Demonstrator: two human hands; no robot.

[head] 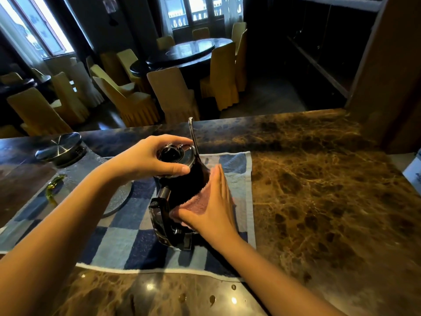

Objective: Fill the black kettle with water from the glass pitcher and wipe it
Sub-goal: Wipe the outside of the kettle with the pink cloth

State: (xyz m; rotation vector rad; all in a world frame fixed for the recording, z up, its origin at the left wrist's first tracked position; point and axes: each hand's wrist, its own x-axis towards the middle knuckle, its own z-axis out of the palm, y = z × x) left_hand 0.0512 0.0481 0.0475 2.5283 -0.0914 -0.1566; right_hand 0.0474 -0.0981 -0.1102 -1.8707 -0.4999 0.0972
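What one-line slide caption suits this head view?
Wiping: left hand grips the black kettle by its top; right hand presses a pink cloth to its side.

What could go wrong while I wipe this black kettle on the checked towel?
The left hand grips only the top of the black kettle while the right hand presses the pink cloth sideways into it on the blue checked towel; a hard push might tip it and spill. The left forearm passes close by the clear glass pitcher and could knock it.

No readable text, label or number visible.
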